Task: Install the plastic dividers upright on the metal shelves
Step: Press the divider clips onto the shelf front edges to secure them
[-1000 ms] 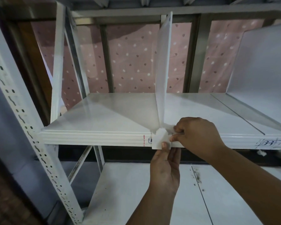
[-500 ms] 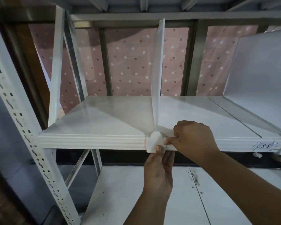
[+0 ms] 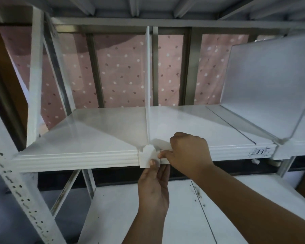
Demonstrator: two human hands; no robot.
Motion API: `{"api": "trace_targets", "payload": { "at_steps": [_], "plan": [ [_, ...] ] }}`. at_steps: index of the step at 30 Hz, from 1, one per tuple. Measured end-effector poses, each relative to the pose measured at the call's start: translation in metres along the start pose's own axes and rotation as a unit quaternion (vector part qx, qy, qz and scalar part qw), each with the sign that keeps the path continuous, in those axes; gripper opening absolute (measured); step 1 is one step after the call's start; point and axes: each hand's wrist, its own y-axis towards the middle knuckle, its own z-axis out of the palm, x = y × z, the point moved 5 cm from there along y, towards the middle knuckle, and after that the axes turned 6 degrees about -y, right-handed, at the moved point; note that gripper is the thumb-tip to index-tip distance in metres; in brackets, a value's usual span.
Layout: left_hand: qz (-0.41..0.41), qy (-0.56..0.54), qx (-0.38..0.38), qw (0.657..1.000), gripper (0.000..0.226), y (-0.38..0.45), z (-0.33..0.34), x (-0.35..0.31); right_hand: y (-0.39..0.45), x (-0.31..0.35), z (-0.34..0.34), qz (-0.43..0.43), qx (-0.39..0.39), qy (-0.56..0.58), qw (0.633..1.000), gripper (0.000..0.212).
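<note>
A clear plastic divider (image 3: 147,81) stands upright on the white metal shelf (image 3: 99,127), edge-on to me, running front to back. Its white foot clip (image 3: 147,156) wraps over the shelf's front lip. My left hand (image 3: 153,189) reaches up from below, thumb pressed on the lower part of the clip. My right hand (image 3: 188,154) comes in from the right and pinches the clip and the translucent tape or tab beside the divider's base. A second clear divider (image 3: 264,88) stands on the same shelf at the right.
A perforated white upright (image 3: 16,184) rises at the left. A lower shelf (image 3: 130,217) lies beneath my arms. A handwritten label "33" (image 3: 261,151) marks the shelf lip. A pink dotted curtain (image 3: 120,71) hangs behind the rack.
The view has shifted, so the divider now looks more vertical and edge-on. Both hands stay at the clip on the shelf lip, with little movement.
</note>
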Motion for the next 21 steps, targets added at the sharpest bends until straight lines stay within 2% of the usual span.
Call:
{"api": "trace_targets", "payload": {
  "at_steps": [11,14,16,17,21],
  "plan": [
    [0.039,0.059,0.061,0.996,0.048,-0.004,0.0,0.004,-0.013,-0.006,0.002,-0.022,0.0,0.08,0.997,0.047],
    [0.027,0.101,0.082,0.991,0.076,-0.012,0.001,0.01,-0.02,-0.021,0.005,-0.017,0.045,0.151,0.987,0.044],
    [0.017,0.137,0.074,0.988,0.098,-0.018,-0.004,0.015,-0.028,-0.036,0.007,-0.016,0.073,0.164,0.984,0.058],
    [0.01,0.15,0.063,0.987,0.097,-0.022,-0.007,0.018,-0.033,-0.045,0.007,-0.014,0.081,0.163,0.983,0.065],
    [-0.021,0.164,0.031,0.986,0.057,-0.033,-0.017,0.044,-0.055,-0.084,0.001,0.006,0.088,0.143,0.986,0.071]
  ]
}}
